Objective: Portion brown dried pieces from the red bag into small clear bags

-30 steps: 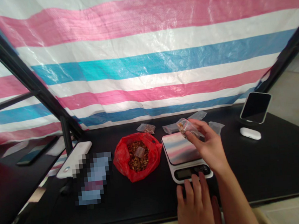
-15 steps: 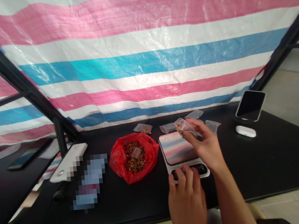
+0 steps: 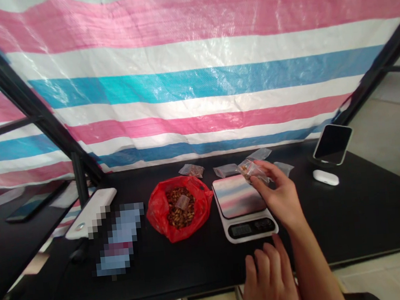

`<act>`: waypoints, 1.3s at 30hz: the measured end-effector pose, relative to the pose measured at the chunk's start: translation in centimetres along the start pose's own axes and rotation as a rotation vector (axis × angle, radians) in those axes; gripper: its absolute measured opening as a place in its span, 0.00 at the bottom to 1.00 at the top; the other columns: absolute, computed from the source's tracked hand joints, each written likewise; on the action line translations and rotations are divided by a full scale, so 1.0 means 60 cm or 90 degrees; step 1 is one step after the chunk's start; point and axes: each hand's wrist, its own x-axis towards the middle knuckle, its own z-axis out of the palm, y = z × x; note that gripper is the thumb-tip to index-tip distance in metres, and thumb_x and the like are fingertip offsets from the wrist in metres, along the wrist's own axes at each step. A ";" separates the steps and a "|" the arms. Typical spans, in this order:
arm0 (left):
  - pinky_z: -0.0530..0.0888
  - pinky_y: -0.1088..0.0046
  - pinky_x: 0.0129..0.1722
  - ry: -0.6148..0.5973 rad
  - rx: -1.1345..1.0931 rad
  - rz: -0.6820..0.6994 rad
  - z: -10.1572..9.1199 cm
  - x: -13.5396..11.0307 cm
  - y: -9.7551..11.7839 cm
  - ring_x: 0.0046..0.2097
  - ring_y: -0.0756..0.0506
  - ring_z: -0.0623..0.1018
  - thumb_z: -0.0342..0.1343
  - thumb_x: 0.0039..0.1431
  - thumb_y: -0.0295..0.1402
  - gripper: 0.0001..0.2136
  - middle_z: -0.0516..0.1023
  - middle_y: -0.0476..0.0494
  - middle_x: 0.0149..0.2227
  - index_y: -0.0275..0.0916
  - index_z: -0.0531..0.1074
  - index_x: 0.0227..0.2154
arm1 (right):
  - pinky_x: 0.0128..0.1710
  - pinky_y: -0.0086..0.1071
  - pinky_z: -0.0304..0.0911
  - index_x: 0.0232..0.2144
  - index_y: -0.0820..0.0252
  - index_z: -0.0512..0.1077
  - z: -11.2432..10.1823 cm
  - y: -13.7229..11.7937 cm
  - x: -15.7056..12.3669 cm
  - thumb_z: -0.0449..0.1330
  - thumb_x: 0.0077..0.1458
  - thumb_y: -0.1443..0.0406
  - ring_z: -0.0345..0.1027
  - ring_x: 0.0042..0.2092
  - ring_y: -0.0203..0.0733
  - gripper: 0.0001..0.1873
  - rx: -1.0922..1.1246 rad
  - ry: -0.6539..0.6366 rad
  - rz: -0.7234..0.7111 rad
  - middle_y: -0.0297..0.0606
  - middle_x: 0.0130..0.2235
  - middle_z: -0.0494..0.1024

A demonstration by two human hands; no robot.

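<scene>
My right hand (image 3: 278,192) pinches a small clear plastic bag (image 3: 247,170) with some brown grains inside. It holds the bag over the back right part of a white kitchen scale (image 3: 240,198). The scale has a shiny plate and a dark display panel at its front; the digits are too faint to read. In front of the scale, my left hand (image 3: 270,275) holds nothing. Its fingers are loosely bent and slightly apart, one reaching toward the scale's front right corner. Left of the scale sits an open red plastic bag (image 3: 156,211) full of brown grains, a small clear scoop-like piece (image 3: 183,202) lying on them.
Behind the scale lie clear bags (image 3: 226,170), and a filled one (image 3: 192,170) lies farther left. A white power bank (image 3: 97,209) and a pixelated object (image 3: 122,242) lie left. At right are a dark-screened device on a stand (image 3: 333,144) and a white earbud case (image 3: 326,177).
My left hand has drawn back from the scale's front panel toward the table's near edge, uncovering the display. My right hand, still pinching the small bag, has shifted slightly right.
</scene>
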 end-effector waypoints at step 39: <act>0.71 0.64 0.43 -0.015 -0.022 -0.027 0.025 0.046 0.019 0.43 0.42 0.69 0.58 0.59 0.26 0.18 0.73 0.39 0.41 0.30 0.75 0.52 | 0.52 0.47 0.69 0.49 0.56 0.75 -0.017 0.010 0.003 0.64 0.53 0.57 0.77 0.45 0.50 0.21 -0.056 0.011 -0.023 0.41 0.44 0.83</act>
